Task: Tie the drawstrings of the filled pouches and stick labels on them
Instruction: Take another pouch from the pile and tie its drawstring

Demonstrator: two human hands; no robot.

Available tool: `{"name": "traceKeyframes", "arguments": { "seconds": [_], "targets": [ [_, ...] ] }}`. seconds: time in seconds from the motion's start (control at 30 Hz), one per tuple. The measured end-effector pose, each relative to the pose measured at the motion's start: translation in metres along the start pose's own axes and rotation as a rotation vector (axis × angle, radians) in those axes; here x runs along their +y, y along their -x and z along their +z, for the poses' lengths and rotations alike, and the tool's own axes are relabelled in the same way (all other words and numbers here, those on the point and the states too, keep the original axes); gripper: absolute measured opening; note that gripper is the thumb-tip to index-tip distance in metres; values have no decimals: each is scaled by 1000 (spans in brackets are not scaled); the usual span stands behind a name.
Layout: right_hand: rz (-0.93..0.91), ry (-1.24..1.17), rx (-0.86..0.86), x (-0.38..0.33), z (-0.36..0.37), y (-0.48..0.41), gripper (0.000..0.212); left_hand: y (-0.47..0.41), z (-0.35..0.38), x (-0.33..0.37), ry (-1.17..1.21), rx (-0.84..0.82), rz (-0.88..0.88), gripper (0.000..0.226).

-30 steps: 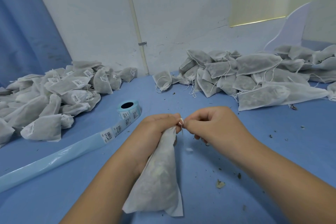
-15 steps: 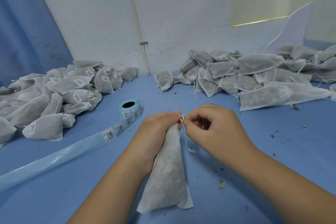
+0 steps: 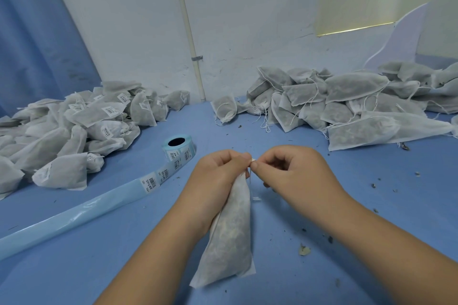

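Head view: I am gripping the gathered neck of a filled mesh pouch [image 3: 229, 238] in my left hand [image 3: 218, 176], fist clenched around it, the pouch body hanging down toward me with its bottom corner resting on the blue bench [image 3: 371, 205]. My right hand [image 3: 292, 171] is pinching the drawstring [image 3: 253, 160] right at the pouch mouth, thumb and forefinger closed on it, touching the left fingertips. The knot itself is hidden between the fingers, so I cannot tell whether it is cinched.

I am judging this as the tying step, mid-knot. No label is showing on this pouch.

The label roll [image 3: 177, 147] is standing just left of my hands, its blue backing strip [image 3: 74, 218] trailing off toward the near-left edge, a few barcode labels [image 3: 151, 182] left on it. The pile of labelled pouches [image 3: 81, 121] is sitting far left; the pile of unlabelled pouches [image 3: 347, 104] with loose strings is sitting far right, against the wall.

Next move, I'm guessing: pulling the string tight, freeing the right hand, peeling a label off the strip and pressing it on the pouch face.
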State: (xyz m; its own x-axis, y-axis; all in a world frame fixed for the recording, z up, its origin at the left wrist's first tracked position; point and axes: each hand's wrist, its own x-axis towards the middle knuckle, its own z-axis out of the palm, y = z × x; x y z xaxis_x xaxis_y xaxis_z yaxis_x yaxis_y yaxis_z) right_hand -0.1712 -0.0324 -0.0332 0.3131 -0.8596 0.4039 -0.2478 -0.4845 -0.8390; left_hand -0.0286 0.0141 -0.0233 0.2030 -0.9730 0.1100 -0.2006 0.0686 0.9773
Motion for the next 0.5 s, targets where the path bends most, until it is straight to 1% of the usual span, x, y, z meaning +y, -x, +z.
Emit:
{"name": "traceKeyframes", "arguments": {
  "seconds": [0.17,0.3,0.43,0.5],
  "targets": [
    [19,13,9,2,-1,-2,18,0,1,0,-52,8,5,38],
    [24,10,-21,2,-2,-2,20,-1,0,0,-78,3,1,38],
    [112,-107,-56,1,-9,-6,15,-1,-1,1,-90,4,5,36],
    [177,-229,-61,0,-17,-9,13,-2,-1,1,-85,51,22,33]
  ]
}}
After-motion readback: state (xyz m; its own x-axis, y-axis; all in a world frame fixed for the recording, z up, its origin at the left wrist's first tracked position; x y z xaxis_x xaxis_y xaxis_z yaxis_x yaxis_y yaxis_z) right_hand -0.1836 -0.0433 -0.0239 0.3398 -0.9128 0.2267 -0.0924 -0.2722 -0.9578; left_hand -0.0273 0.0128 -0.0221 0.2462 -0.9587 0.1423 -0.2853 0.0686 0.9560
